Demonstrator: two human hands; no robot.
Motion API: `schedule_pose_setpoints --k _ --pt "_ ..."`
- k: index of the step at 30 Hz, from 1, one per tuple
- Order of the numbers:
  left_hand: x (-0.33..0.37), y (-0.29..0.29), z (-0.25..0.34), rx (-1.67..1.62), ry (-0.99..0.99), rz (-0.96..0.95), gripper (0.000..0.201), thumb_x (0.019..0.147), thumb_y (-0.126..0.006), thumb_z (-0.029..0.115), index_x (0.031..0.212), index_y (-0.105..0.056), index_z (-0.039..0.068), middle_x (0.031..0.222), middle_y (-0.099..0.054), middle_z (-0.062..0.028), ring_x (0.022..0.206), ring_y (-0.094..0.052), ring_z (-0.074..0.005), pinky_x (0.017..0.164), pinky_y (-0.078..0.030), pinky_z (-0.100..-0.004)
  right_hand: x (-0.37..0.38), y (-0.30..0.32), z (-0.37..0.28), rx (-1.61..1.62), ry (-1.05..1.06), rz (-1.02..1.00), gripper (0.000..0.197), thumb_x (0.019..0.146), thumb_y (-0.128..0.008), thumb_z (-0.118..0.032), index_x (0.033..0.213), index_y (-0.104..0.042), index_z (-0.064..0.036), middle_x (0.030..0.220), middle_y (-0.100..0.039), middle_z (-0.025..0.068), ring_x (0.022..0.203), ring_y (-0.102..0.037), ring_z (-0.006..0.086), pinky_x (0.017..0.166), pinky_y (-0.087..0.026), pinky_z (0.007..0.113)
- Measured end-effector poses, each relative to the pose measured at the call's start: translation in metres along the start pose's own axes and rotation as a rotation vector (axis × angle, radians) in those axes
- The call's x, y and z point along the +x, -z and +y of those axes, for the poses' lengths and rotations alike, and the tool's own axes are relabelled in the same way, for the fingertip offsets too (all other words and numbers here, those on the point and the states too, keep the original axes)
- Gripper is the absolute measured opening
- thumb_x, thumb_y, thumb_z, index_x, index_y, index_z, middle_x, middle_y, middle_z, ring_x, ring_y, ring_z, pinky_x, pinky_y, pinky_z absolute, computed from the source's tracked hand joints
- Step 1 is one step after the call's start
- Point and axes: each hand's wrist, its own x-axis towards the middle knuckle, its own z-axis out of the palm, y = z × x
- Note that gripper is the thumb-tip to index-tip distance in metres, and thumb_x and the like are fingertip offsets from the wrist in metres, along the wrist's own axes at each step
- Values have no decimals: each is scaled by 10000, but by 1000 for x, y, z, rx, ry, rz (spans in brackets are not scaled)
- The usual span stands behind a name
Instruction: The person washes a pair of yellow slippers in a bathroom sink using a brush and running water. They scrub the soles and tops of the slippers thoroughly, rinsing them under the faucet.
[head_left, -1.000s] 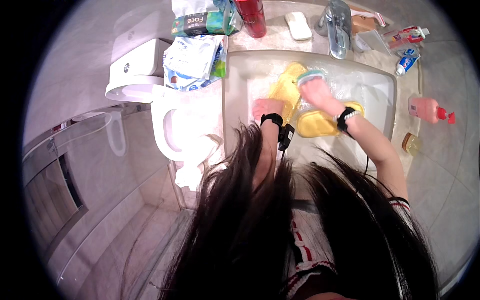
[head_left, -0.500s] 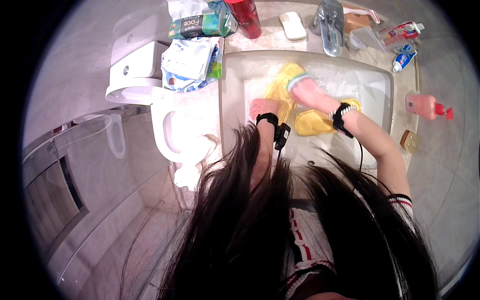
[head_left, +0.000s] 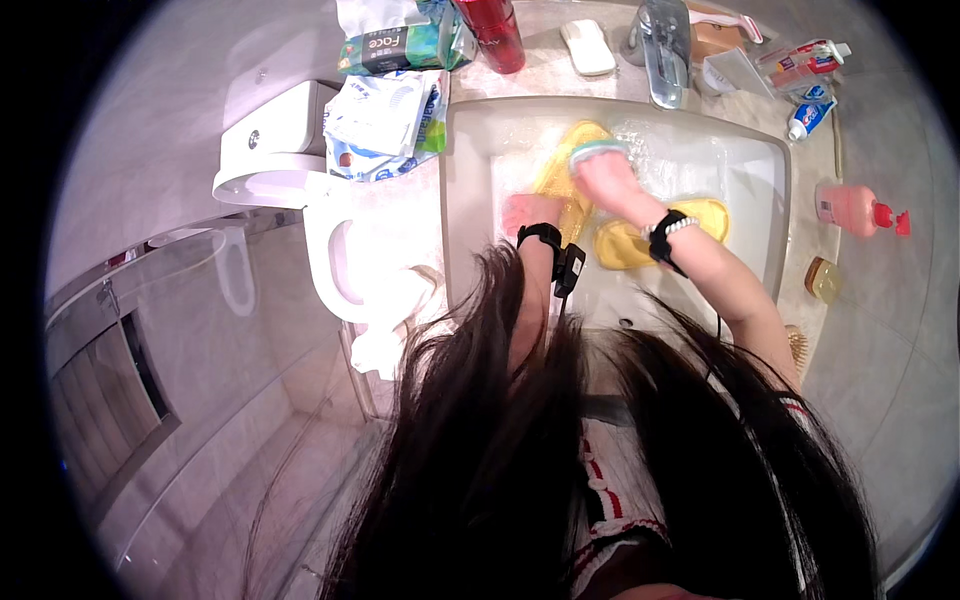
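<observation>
A yellow slipper [head_left: 556, 172] lies lengthwise in the white sink [head_left: 765, 165], its far end by the back wall. My left hand [head_left: 530, 210] grips its left edge; the fingertips are partly hidden. Closed in my right hand [head_left: 606, 186] is a scrubbing brush [head_left: 598, 147] with a white and teal edge, pressed against the slipper's upper right side. Its bristles are out of sight. Beneath my right wrist rests a second yellow slipper [head_left: 622, 247], partly covered by the forearm. The sink is wet, with shallow water and some foam.
Behind the sink stand a red bottle [head_left: 492, 38], a white soap bar [head_left: 588, 48] and a clear container [head_left: 662, 60]. Toothpaste [head_left: 812, 118], a pink pump bottle [head_left: 852, 210] and a jar [head_left: 822, 281] line the right side. Wipes packs [head_left: 385, 125] and a toilet [head_left: 330, 250] are left.
The brush and my right hand have shifted slightly left along the slipper, and my right forearm has swung left. A wooden hairbrush now shows beside that arm. My left hand keeps its grip.
</observation>
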Motion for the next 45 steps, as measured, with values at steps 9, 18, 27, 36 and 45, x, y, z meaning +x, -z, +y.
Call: schedule_pose_setpoints --k 9,18,27,36,45 --pt "5 -7 0 -3 14 35 777 604 -777 521 1151 -566 11 1148 -613 -198 1075 -596 -327 913 -478 -382 7 20 -15 313 -369 36 265 801 -590 -284 765 -684 -39 779 -665 175 764 -654 332 704 -512 435" --pt "5 -5 0 41 -68 27 738 633 -754 534 1128 -602 8 1168 -611 -160 1086 -594 -295 913 -478 -369 -1 12 -16 143 -141 49 242 789 -580 -257 694 -678 -57 674 -644 153 618 -637 335 591 -513 406" --pt "2 3 5 -13 1 -22 782 596 -781 516 1152 -560 11 1167 -611 -158 1068 -603 -314 894 -493 -378 -4 16 -12 512 -478 192 288 820 -563 -319 817 -673 -52 781 -651 198 777 -640 359 705 -506 450" --pt "13 -1 -2 -43 -23 -107 876 567 -778 538 1201 -507 -2 1204 -573 -187 1120 -570 -308 931 -466 -374 16 36 10 558 -511 187 337 834 -558 -347 868 -676 -33 827 -660 196 796 -644 351 740 -503 435" --pt "8 -8 6 7 8 -11 895 597 -784 528 1236 -461 -8 1225 -552 -196 1140 -543 -336 957 -443 -389 6 30 1 485 -410 -19 388 821 -556 -403 909 -679 -46 872 -663 198 850 -636 360 769 -492 443"
